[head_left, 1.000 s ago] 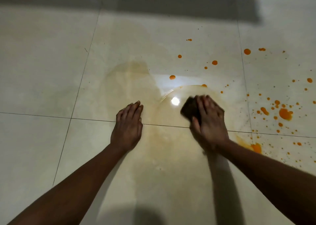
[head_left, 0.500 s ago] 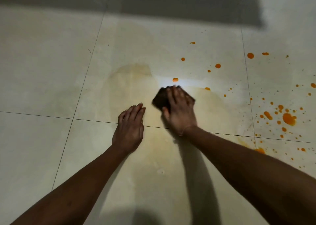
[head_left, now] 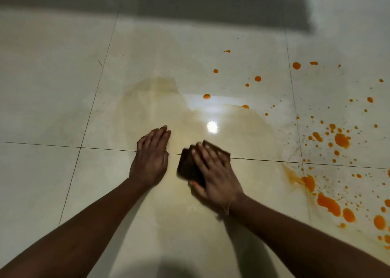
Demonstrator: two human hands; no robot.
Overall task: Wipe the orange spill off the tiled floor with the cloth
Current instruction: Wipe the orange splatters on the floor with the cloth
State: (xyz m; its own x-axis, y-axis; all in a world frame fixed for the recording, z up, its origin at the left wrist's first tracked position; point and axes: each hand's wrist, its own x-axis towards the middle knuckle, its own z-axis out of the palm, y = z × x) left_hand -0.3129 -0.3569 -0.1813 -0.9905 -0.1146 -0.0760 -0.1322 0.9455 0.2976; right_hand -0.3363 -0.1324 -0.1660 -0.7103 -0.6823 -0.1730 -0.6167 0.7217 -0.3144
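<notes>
Wiping is under way. You are pressing the dark cloth [head_left: 186, 169] onto the floor [head_left: 52, 87] with your right hand [head_left: 217, 180], fingers lying flat and slightly apart on top. The cloth is sitting across a grout line mid-floor, just beside your left hand [head_left: 150, 161], which is bracing flat with fingers together. You are working over a pale wet smear [head_left: 147, 108]. The thick orange spill [head_left: 341, 140] is lying toward the right edge, well apart from the cloth. The next stroke is calling for a rightward reach under firm pressure.
</notes>
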